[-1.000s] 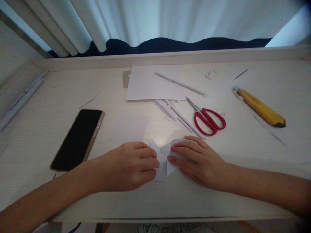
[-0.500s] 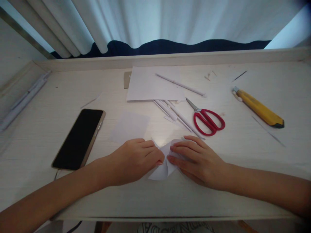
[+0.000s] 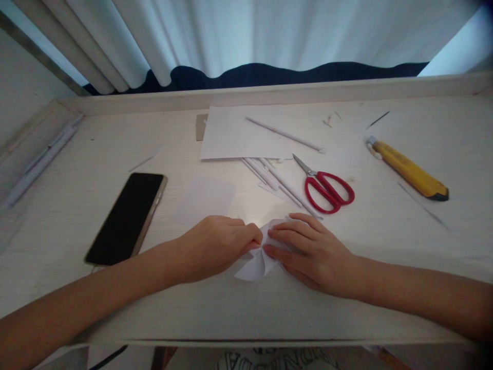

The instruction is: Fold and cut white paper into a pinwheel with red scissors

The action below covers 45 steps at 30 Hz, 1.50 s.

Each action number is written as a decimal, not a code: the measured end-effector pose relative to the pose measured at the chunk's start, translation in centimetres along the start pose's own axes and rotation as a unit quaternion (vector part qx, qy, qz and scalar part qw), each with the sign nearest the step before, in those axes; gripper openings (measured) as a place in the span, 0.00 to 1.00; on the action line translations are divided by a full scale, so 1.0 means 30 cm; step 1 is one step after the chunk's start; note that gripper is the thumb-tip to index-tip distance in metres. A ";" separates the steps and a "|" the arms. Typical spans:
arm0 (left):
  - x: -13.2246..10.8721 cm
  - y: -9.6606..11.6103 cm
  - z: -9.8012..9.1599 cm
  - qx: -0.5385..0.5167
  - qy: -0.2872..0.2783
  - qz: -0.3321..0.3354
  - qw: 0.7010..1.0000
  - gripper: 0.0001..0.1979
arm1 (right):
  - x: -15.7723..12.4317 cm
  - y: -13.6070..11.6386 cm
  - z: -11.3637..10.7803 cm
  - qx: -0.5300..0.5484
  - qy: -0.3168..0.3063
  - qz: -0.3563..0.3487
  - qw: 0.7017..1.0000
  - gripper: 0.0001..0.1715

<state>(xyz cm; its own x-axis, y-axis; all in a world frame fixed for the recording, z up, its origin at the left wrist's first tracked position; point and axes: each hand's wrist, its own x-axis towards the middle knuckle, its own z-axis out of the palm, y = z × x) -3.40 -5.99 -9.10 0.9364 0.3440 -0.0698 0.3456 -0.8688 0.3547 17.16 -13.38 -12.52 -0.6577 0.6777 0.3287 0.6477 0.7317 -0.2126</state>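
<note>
Near the front edge of the white table lies a folded white paper point(image 3: 256, 266) between my hands. My left hand point(image 3: 223, 244) is closed, its thumb and fingers pinching the paper near its centre. My right hand point(image 3: 308, 252) rests over the right part of the paper with its fingers curved round it, the fingertips close to those of my left hand. Part of the paper fans out below the fingertips; the rest is hidden under both hands.
A phone point(image 3: 125, 218) lies at the left. Ahead are a flat paper square point(image 3: 206, 198), a larger sheet point(image 3: 231, 136), rolled paper sticks point(image 3: 287, 187) and red-handled scissors point(image 3: 327, 190). A yellow cutter point(image 3: 410, 169) lies at the right.
My left hand has shifted slightly up and its fingers have tucked in more at the paper's centre. The paper's upper left part no longer shows. My right hand has hardly moved.
</note>
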 end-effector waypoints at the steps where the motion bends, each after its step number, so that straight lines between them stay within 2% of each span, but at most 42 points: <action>1: -0.001 0.000 -0.001 -0.005 0.008 -0.012 1.000 0.09 | 0.000 0.000 0.000 -0.001 0.000 -0.001 1.000 0.12; 4: -0.004 0.001 -0.006 -0.029 0.030 -0.036 0.998 0.08 | -0.001 0.001 0.000 -0.002 0.002 -0.003 1.000 0.12; 9: -0.005 0.003 -0.008 -0.074 0.011 0.015 0.997 0.09 | 0.001 0.001 -0.001 0.000 0.000 -0.004 1.000 0.13; 18: 0.017 0.012 0.014 -0.047 0.027 0.008 0.999 0.11 | -0.003 0.002 -0.003 -0.001 -0.006 -0.005 1.000 0.13; 23: 0.029 0.021 0.023 -0.020 0.026 0.020 0.999 0.10 | 0.003 0.000 -0.002 -0.007 0.013 -0.007 1.000 0.12; 27: 0.026 0.023 0.037 -0.075 0.043 -0.036 0.996 0.05 | 0.002 0.002 -0.001 -0.004 0.015 -0.009 1.000 0.12; 31: 0.020 0.021 0.050 -0.111 0.056 -0.094 0.988 0.04 | -0.001 0.004 0.000 -0.005 0.006 -0.010 1.000 0.13; 39: 0.016 0.017 0.044 -0.140 0.040 -0.112 0.983 0.06 | -0.007 0.003 0.003 -0.015 0.025 -0.013 0.999 0.12; 45: 0.024 0.022 0.022 -0.155 0.006 -0.117 0.981 0.05 | -0.009 -0.001 0.007 -0.023 0.029 -0.008 0.999 0.12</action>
<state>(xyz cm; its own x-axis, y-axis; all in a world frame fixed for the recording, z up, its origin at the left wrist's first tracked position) -2.46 -6.55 -9.53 0.8322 0.5265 -0.1738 0.5143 -0.6160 0.5967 17.24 -13.58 -12.80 -0.6457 0.6595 0.3848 0.6550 0.7374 -0.1649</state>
